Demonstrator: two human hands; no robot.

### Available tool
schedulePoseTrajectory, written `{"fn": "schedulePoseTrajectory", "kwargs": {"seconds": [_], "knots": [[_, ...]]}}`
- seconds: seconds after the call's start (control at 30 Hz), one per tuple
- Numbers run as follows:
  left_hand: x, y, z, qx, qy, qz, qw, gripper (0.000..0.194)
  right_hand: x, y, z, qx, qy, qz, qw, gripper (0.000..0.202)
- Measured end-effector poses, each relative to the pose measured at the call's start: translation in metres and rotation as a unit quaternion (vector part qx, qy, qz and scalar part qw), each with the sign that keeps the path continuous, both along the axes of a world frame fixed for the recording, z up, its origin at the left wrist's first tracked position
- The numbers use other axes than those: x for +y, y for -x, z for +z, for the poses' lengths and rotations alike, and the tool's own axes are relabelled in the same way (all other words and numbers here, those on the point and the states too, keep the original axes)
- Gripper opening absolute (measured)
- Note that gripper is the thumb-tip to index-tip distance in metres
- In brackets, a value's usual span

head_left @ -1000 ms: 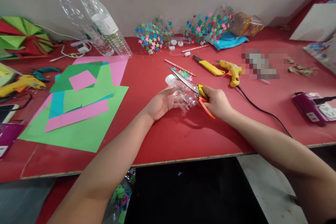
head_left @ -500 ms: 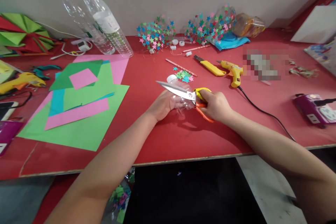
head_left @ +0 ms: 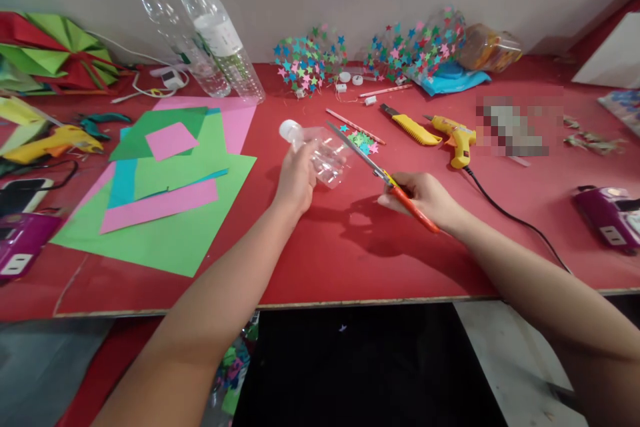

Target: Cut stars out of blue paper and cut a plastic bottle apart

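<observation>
My left hand [head_left: 296,177] is closed around a clear plastic bottle piece [head_left: 327,160] with a white cap, its capped end tilted up to the left. In my right hand [head_left: 423,199] are scissors [head_left: 383,175] with orange and yellow handles. Their blades look closed together and point up to the left, just right of the bottle piece and apart from it. Behind the blades, small paper stars [head_left: 363,141] lie in a pile beside a striped paper straw [head_left: 355,125].
Coloured paper sheets [head_left: 200,213] cover the left side. Tall plastic bottles [head_left: 223,47] and star-covered clear pieces [head_left: 310,60] stand along the wall. A yellow cutter knife [head_left: 413,127], a glue gun [head_left: 457,139] with a cord, and a purple power strip [head_left: 607,213] lie at right.
My left hand has moved left and turned the bottle piece, so its cap points up-left. The scissors have come away from it to the right and turned edge-on.
</observation>
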State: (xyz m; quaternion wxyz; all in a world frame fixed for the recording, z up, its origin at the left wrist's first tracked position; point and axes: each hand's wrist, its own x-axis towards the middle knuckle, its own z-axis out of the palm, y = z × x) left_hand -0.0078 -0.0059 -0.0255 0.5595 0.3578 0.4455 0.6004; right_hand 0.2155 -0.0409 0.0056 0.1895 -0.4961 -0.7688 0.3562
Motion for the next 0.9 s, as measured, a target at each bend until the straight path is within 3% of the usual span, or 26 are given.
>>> {"fn": "schedulePoseTrajectory", "kwargs": {"seconds": [0.1, 0.17, 0.53, 0.73, 0.9], "knots": [[0.009, 0.01, -0.001, -0.039, 0.012, 0.087, 0.995, 0.018, 0.001, -0.004, 0.005, -0.023, 0.043, 0.025, 0.998, 0.049], [0.011, 0.013, -0.002, -0.043, 0.027, 0.105, 0.993, 0.017, 0.0, -0.006, 0.006, -0.049, 0.039, 0.039, 0.997, 0.049], [0.013, 0.015, -0.01, -0.016, -0.025, 0.114, 0.993, 0.031, -0.005, -0.009, 0.011, -0.059, 0.084, 0.065, 0.993, 0.051], [0.014, 0.011, -0.012, -0.008, -0.062, 0.168, 0.984, 0.041, -0.006, -0.009, 0.011, -0.059, 0.105, 0.073, 0.99, 0.049], [0.011, 0.007, -0.016, 0.011, -0.09, 0.167, 0.982, 0.044, -0.006, -0.008, 0.009, -0.06, 0.104, 0.078, 0.99, 0.051]]}}
